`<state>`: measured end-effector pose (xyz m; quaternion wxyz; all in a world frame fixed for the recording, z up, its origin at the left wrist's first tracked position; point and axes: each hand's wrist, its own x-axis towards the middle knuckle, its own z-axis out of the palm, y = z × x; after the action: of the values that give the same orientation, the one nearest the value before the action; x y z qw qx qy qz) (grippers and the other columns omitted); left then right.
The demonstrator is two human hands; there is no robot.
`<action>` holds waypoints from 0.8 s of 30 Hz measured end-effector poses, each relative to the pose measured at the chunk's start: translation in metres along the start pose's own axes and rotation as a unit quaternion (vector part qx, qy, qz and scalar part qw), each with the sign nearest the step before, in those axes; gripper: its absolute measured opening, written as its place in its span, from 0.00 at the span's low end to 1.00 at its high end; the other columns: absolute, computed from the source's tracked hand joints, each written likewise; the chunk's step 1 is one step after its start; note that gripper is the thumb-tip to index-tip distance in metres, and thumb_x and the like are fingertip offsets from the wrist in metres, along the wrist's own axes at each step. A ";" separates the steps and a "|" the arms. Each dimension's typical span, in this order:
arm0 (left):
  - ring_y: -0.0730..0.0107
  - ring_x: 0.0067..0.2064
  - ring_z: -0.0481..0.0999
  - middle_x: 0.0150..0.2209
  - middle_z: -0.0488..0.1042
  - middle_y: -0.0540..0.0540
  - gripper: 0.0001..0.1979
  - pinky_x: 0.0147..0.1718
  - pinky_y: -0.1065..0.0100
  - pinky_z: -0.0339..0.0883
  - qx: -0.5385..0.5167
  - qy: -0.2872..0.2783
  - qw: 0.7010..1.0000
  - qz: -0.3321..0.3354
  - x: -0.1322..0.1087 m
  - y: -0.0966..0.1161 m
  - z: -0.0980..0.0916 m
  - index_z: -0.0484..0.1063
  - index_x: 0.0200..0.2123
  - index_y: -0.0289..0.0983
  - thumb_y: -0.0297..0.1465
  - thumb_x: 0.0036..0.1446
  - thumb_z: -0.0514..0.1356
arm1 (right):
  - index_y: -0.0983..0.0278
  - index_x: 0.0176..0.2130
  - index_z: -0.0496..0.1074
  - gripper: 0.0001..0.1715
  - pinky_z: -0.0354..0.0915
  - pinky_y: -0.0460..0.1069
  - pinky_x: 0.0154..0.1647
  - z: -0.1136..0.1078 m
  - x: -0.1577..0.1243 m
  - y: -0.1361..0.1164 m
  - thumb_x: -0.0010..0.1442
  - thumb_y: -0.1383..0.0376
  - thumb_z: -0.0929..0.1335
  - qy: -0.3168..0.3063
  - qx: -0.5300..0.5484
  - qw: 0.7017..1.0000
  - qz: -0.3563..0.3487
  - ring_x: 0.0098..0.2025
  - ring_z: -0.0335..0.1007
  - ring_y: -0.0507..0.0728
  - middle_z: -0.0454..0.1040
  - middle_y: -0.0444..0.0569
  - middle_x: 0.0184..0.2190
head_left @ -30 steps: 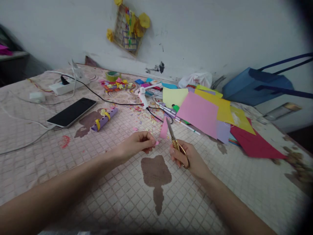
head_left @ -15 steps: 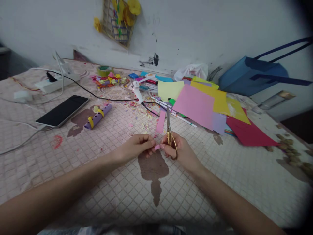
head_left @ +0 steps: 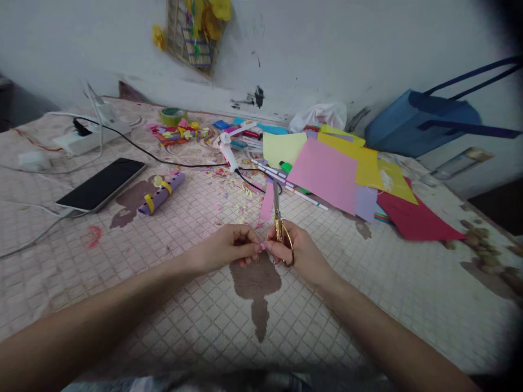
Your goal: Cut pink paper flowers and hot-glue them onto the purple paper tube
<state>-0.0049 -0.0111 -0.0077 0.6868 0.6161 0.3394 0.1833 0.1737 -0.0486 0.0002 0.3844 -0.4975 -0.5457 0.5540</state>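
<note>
Between my fingertips, low in the middle of the head view, is a small pink piece [head_left: 263, 246], paper or foam; I cannot tell which. My left hand [head_left: 229, 246] pinches it from the left side. My right hand [head_left: 300, 250] touches its other end with thumb and finger, while gold-handled scissors [head_left: 278, 220] hang in that same hand, blades pointing away from me. Just beyond the fingers lies a pink strip [head_left: 267, 201] on the patterned tablecloth [head_left: 196, 326]. A purple roll with yellow bands [head_left: 162, 195] rests off to the left.
A white glue gun [head_left: 227, 152] with a black cord stands behind the hands among scattered scraps. Coloured sheets [head_left: 324, 174] spread to the right, near a blue bag [head_left: 420, 122]. On the left are a tablet-like device [head_left: 102, 184] and a white power strip [head_left: 90, 139].
My fingertips have come closer together around the pink piece, so less of it shows. The scissors have tilted slightly to the left. The view has shifted a little.
</note>
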 end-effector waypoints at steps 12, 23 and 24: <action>0.78 0.26 0.72 0.30 0.74 0.47 0.10 0.28 0.72 0.66 -0.067 -0.016 0.997 -0.025 0.001 -0.001 0.002 0.67 0.31 0.33 0.35 0.53 0.59 | 0.63 0.31 0.63 0.08 0.55 0.43 0.19 -0.001 0.001 0.001 0.51 0.65 0.68 0.008 0.000 1.000 -0.002 0.20 0.59 0.46 0.64 0.38 0.23; 0.78 0.26 0.67 0.27 0.71 0.49 0.09 0.25 0.74 0.60 -0.028 0.012 0.998 0.050 0.001 -0.002 0.002 0.68 0.31 0.33 0.32 0.50 0.62 | 0.64 0.31 0.62 0.09 0.57 0.43 0.21 0.004 -0.001 0.002 0.50 0.66 0.68 -0.006 -0.005 1.000 0.006 0.21 0.58 0.47 0.63 0.39 0.23; 0.78 0.26 0.67 0.27 0.70 0.50 0.09 0.25 0.74 0.60 -0.033 0.027 0.998 0.048 0.002 -0.002 0.002 0.68 0.32 0.33 0.32 0.50 0.62 | 0.63 0.31 0.62 0.09 0.56 0.43 0.20 0.004 0.000 0.003 0.50 0.65 0.68 -0.002 -0.002 1.000 0.006 0.21 0.57 0.47 0.63 0.39 0.23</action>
<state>-0.0029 -0.0115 -0.0098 0.6876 0.6039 0.3212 0.2436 0.1706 -0.0500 -0.0027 0.3789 -0.5003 -0.5444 0.5566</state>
